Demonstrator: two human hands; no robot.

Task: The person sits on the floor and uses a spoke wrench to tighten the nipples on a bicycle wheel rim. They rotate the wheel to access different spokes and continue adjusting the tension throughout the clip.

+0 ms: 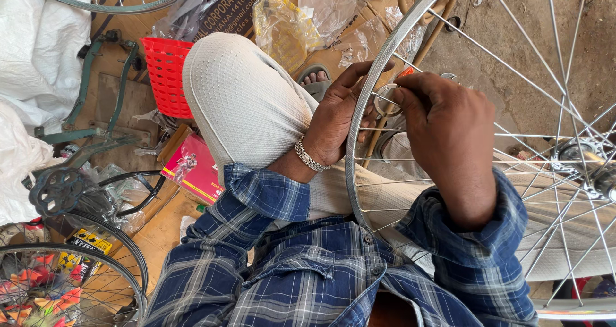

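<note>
Right hand [443, 118] pinches a small round spoke tool [385, 100] at the inner side of the wheel rim [359, 141], fingers closed on it. Left hand [340, 118] wraps the rim from outside, thumb and fingers clamped, steadying it. Wheel stands upright between the knees, hub [581, 154] off to the right. To do it well, I'd say: keep the tool square on the nipple, small turns, rim held firm. Red basket [165, 74] and red box [196, 167] lie left on the floor
</note>
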